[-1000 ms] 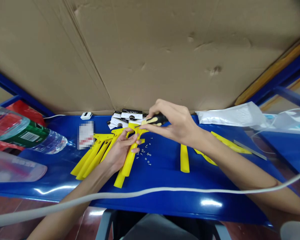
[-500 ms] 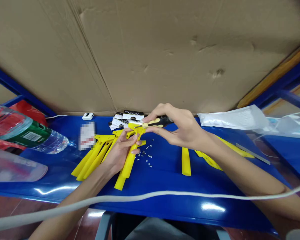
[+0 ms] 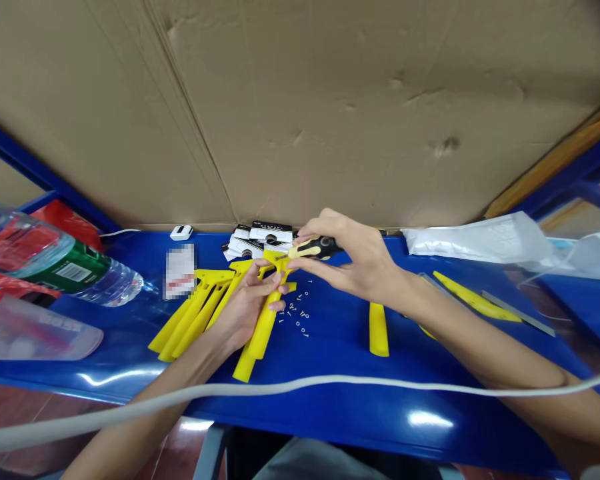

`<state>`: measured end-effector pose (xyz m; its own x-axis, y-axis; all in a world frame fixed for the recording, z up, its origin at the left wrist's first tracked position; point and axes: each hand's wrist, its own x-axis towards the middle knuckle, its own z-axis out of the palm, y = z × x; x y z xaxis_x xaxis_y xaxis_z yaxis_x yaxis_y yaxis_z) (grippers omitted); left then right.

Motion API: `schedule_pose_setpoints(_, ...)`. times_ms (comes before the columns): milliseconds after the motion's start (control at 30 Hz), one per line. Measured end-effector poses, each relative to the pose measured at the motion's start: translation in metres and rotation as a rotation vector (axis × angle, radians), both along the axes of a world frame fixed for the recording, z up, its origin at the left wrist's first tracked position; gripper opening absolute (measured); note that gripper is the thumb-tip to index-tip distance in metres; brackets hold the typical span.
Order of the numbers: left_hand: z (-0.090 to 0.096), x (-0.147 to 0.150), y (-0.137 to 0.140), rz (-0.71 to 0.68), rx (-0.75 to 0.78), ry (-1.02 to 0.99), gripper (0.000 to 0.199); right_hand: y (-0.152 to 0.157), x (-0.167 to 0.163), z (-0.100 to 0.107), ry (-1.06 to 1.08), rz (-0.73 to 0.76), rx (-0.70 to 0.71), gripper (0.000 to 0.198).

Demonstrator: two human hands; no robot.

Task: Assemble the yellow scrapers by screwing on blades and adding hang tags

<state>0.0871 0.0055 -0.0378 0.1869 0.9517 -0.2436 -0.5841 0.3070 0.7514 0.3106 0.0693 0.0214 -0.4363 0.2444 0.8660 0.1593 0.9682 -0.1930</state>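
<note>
My left hand (image 3: 247, 303) is closed around the handle of a yellow plastic scraper (image 3: 266, 328) with a flared head. In my right hand (image 3: 360, 257) a black-and-cream screwdriver (image 3: 306, 250) is gripped between thumb and fingers, its shaft pointing left. The tip meets the scraper's head, though the exact contact is too small to make out. Another yellow handle (image 3: 243, 367) lies beneath the held one. Several more yellow scrapers (image 3: 193, 323) lie side by side left of my left hand. Small screws and nuts (image 3: 300, 313) are scattered on the blue table (image 3: 325, 347).
Black-and-white packets (image 3: 271, 232) lie behind my hands, against the cardboard wall (image 3: 300, 120). A bottle (image 3: 80, 270) and a clear plastic cup (image 3: 45, 333) are at left. At right are yellow parts (image 3: 379, 330) and a white bag (image 3: 465, 237). A white cable (image 3: 330, 380) crosses in front.
The whole view has shifted slightly, so things appear a little further right. My hands keep their grips, with the screwdriver still at the scraper's head.
</note>
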Motion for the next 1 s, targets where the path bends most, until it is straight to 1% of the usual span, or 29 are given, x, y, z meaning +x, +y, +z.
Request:
schedule_pose_setpoints(33, -0.001, 0.001, -0.001, -0.005, -0.005, 0.013, 0.049, 0.0, -0.001, 0.0, 0.013, -0.027, 0.019, 0.027)
schedule_pose_setpoints(100, 0.0, 0.003, -0.002, -0.023, -0.01, 0.035, 0.047, -0.002, 0.0, 0.005, 0.005, -0.042, 0.001, 0.029)
schedule_pose_setpoints(200, 0.004, 0.005, -0.004, -0.041, 0.008, 0.018, 0.046, -0.006, 0.007, 0.017, -0.078, 0.089, -0.121, 0.036)
schedule_pose_setpoints(267, 0.008, 0.004, -0.004, -0.029, 0.019, -0.004, 0.047, -0.006, 0.012, 0.02, -0.084, 0.144, -0.161, 0.038)
schedule_pose_setpoints(333, 0.01, 0.003, -0.004, -0.009, 0.014, -0.004, 0.047, -0.004, 0.013, 0.018, -0.068, 0.12, -0.128, 0.037)
schedule_pose_setpoints(433, 0.008, 0.002, -0.003, -0.006, -0.001, 0.022, 0.046, 0.002, 0.008, 0.008, -0.063, 0.052, -0.036, 0.032)
schedule_pose_setpoints(533, 0.004, 0.002, -0.003, -0.016, -0.014, 0.04, 0.045, 0.003, 0.003, 0.002, -0.059, 0.009, -0.026, 0.028)
schedule_pose_setpoints(600, 0.003, 0.002, -0.003, -0.021, -0.015, 0.04, 0.046, 0.001, 0.004, 0.006, -0.074, 0.034, -0.071, 0.03)
schedule_pose_setpoints(733, 0.006, 0.001, -0.004, -0.013, 0.001, 0.012, 0.049, -0.006, 0.009, 0.019, -0.141, 0.175, -0.159, 0.037)
schedule_pose_setpoints(833, 0.009, 0.0, -0.005, 0.003, 0.012, 0.003, 0.05, -0.008, 0.01, 0.021, -0.12, 0.165, -0.152, 0.033)
schedule_pose_setpoints(1000, 0.01, -0.001, -0.005, 0.016, 0.025, 0.021, 0.051, -0.005, 0.004, 0.009, -0.077, 0.131, -0.071, 0.027)
